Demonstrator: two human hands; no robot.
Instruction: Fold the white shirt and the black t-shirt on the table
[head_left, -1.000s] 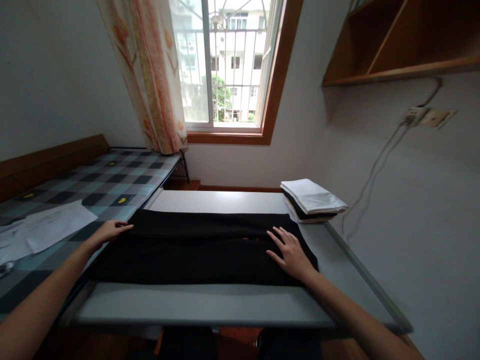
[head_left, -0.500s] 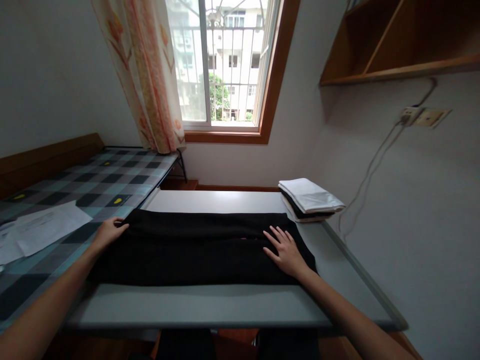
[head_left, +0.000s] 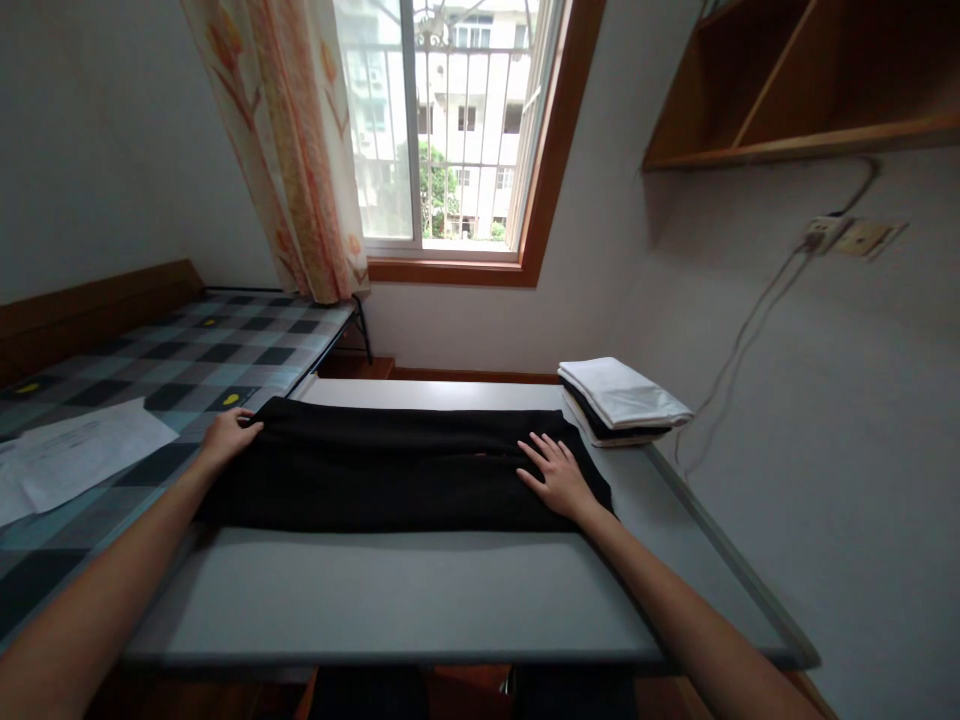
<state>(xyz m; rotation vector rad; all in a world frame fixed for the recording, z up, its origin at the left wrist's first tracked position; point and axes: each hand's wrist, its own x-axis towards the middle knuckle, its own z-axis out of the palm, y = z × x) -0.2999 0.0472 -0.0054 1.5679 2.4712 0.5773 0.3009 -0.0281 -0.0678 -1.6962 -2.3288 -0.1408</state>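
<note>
pinching black cloth [head_left: 405, 490] at nine o'clock with left hand [head_left: 227, 438]; resting right hand [head_left: 561, 482], spread wide, on it at three o'clock, near folded stack [head_left: 624, 393].

A garment [head_left: 382, 480] lies across a bench [head_left: 420, 605], a person's left fingers [head_left: 251, 429] at its left end, right fingers [head_left: 534, 456] on its right. Behind it, right, sits a stack of folded cloth [head_left: 626, 393]. Papers [head_left: 90, 450] rest on a bed [head_left: 225, 340] at left; a window [head_left: 412, 130] stands beyond the bench.
</note>
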